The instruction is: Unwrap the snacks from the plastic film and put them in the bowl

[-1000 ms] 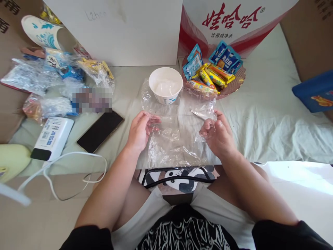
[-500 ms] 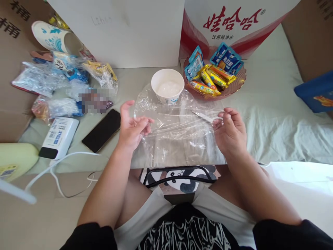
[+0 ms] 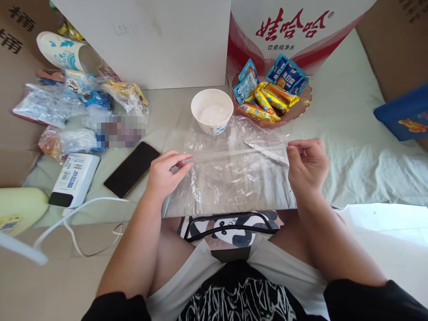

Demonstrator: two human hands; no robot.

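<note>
A clear plastic bag (image 3: 230, 178) lies stretched flat on the pale cloth (image 3: 351, 151) in front of me. My left hand (image 3: 165, 174) pinches the bag's upper left edge. My right hand (image 3: 306, 165) pinches its upper right edge, so the top edge runs taut between them. Just beyond the bag stands a white bowl (image 3: 211, 110) with something white in it. A thin white strip (image 3: 264, 150) lies on the bag near my right hand.
A brown dish of wrapped snacks (image 3: 270, 96) sits behind the bowl. A black phone (image 3: 132, 168), a white power bank (image 3: 74, 179) with a cable, and several plastic packets (image 3: 63, 111) lie left. White and red boxes stand behind; a blue box (image 3: 403, 117) is right.
The hands moved apart and pulled the crumpled bag out flat and taut. The left hand, with fingers spread half a second ago, now pinches the edge.
</note>
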